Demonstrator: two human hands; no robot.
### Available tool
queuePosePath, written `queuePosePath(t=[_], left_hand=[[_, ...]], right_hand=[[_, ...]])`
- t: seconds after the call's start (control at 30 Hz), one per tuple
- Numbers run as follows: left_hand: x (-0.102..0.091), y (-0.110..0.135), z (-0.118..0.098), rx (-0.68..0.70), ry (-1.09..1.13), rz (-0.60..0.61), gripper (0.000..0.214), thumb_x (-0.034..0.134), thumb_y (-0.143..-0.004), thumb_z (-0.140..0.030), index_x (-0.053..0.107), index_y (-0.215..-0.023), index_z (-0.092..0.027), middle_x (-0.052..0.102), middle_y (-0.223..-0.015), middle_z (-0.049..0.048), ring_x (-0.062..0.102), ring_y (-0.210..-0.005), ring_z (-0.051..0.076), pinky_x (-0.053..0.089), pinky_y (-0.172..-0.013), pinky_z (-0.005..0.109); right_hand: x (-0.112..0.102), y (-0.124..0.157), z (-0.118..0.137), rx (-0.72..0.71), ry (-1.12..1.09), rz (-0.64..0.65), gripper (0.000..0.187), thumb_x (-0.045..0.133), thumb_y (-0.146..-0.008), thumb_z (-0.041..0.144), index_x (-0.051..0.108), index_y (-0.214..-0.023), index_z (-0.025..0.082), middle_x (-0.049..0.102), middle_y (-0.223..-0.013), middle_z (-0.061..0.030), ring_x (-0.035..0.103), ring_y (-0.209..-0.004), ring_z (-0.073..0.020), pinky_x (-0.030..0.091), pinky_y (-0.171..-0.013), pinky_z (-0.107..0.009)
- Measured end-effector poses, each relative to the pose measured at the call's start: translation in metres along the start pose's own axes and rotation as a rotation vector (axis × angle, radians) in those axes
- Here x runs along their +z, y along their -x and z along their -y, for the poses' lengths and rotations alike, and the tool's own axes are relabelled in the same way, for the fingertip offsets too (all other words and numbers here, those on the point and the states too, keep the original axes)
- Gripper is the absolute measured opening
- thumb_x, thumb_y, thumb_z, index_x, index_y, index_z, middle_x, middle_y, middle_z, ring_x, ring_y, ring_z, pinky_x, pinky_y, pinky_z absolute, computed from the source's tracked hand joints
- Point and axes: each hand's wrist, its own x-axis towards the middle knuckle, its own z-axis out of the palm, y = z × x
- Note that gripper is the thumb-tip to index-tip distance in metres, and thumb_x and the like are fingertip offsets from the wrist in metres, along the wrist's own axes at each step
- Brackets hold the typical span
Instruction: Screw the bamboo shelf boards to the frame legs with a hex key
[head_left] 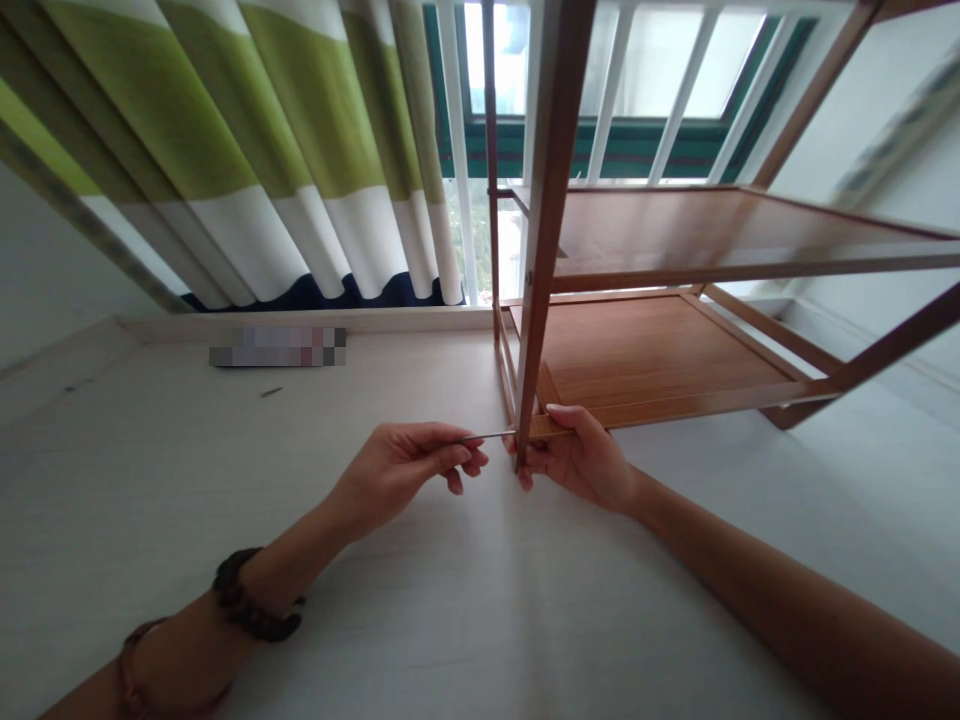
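My left hand (pixel 420 462) pinches a thin metal hex key (pixel 491 436) between thumb and fingers. The key lies about level, and its far end meets the front post (pixel 541 250) of a brown wooden shelf rack near the post's foot. From the other side, my right hand (pixel 589 462) is closed around the rack's lower corner, thumb on top of the bottom rail (pixel 553 426) and fingertips around the post. Whatever the key's tip engages is too small to make out. The bottom shelf board (pixel 667 345) and a higher shelf (pixel 675 225) extend to the right.
A blurred-out flat item (pixel 277 347) lies by the back ledge, with a small thin piece (pixel 271 392) in front of it. Behind hang a green and white curtain (pixel 315 130) and a barred window (pixel 652 150). The rack stands on a pale surface (pixel 420 620).
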Motion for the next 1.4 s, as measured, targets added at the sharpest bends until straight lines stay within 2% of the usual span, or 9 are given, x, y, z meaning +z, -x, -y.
queuePosePath(t=[0.1,0.23,0.37,0.5,0.63,0.97,1.1,1.27,1.4], left_hand=[[-0.005,-0.001,0.000,0.220,-0.258,-0.058,0.017,0.058,-0.076,-0.020,0.070,-0.088,-0.018,0.070,-0.078,0.0073,0.062,-0.059,0.015,0.055,-0.056,0.028],[-0.018,-0.003,-0.004,0.499,-0.613,0.006,0.023,0.055,-0.077,-0.017,0.068,-0.096,-0.021,0.069,-0.094,0.0083,0.063,-0.088,0.020,0.052,-0.080,0.033],[-0.022,-0.004,-0.002,0.604,-0.742,0.055,0.026,0.053,-0.079,-0.017,0.066,-0.101,-0.023,0.067,-0.103,0.0082,0.059,-0.099,0.020,0.048,-0.087,0.034],[-0.017,-0.004,0.001,0.535,-0.742,-0.037,0.026,0.048,-0.083,-0.020,0.065,-0.103,-0.022,0.066,-0.095,0.0092,0.061,-0.080,0.014,0.052,-0.071,0.025],[-0.011,-0.001,-0.003,0.327,-0.566,0.035,0.028,0.047,-0.084,-0.025,0.064,-0.105,-0.019,0.061,-0.069,0.0031,0.053,-0.050,0.007,0.048,-0.049,0.018],[-0.002,-0.008,-0.005,-0.146,0.112,-0.041,0.042,0.062,-0.074,-0.025,0.056,-0.115,-0.019,0.069,-0.077,0.0074,0.060,-0.061,0.013,0.051,-0.050,0.023],[-0.008,-0.013,-0.004,-0.334,0.210,0.025,0.025,0.064,-0.072,-0.026,0.067,-0.094,-0.014,0.069,-0.085,0.0133,0.062,-0.064,0.014,0.047,-0.042,0.017],[-0.010,-0.013,-0.006,-0.167,0.069,0.012,0.018,0.064,-0.071,-0.025,0.070,-0.084,-0.014,0.070,-0.076,0.0114,0.062,-0.058,0.016,0.051,-0.042,0.022],[-0.010,-0.007,-0.006,0.207,-0.273,-0.012,0.014,0.058,-0.076,-0.018,0.069,-0.085,-0.016,0.070,-0.075,0.0066,0.062,-0.056,0.014,0.055,-0.050,0.025]], right_hand=[[0.002,0.000,0.001,-0.003,0.004,0.002,0.022,0.032,-0.080,0.029,0.048,-0.078,0.015,0.058,-0.070,-0.0055,0.031,-0.048,-0.0088,0.044,-0.053,-0.032],[0.001,0.000,0.002,-0.001,0.018,0.010,0.026,0.031,-0.081,0.029,0.051,-0.079,0.013,0.058,-0.073,-0.0071,0.031,-0.049,-0.0088,0.044,-0.054,-0.032],[0.000,0.001,0.002,0.006,0.023,0.000,0.027,0.031,-0.081,0.029,0.052,-0.080,0.013,0.058,-0.073,-0.0076,0.035,-0.049,-0.0097,0.045,-0.055,-0.032],[0.000,0.001,0.002,0.025,0.020,-0.022,0.025,0.033,-0.080,0.030,0.051,-0.080,0.014,0.059,-0.072,-0.0067,0.038,-0.049,-0.0102,0.045,-0.055,-0.033],[0.001,0.001,0.001,0.016,0.013,-0.037,0.022,0.035,-0.079,0.031,0.050,-0.078,0.015,0.059,-0.071,-0.0056,0.038,-0.048,-0.0100,0.045,-0.054,-0.033],[-0.002,-0.002,0.000,-0.014,-0.011,0.004,0.022,0.030,-0.080,0.027,0.048,-0.075,0.015,0.057,-0.067,-0.0051,0.033,-0.047,-0.0095,0.045,-0.052,-0.033],[-0.001,-0.002,0.000,-0.018,-0.008,0.015,0.022,0.031,-0.080,0.027,0.048,-0.076,0.015,0.056,-0.066,-0.0044,0.032,-0.047,-0.0090,0.045,-0.052,-0.032],[0.001,0.000,0.001,-0.020,0.001,0.025,0.022,0.031,-0.080,0.027,0.048,-0.075,0.015,0.056,-0.066,-0.0041,0.031,-0.047,-0.0084,0.045,-0.052,-0.031],[0.000,0.000,0.001,-0.010,0.004,0.003,0.020,0.033,-0.080,0.029,0.047,-0.074,0.015,0.057,-0.069,-0.0050,0.031,-0.048,-0.0082,0.046,-0.054,-0.032]])
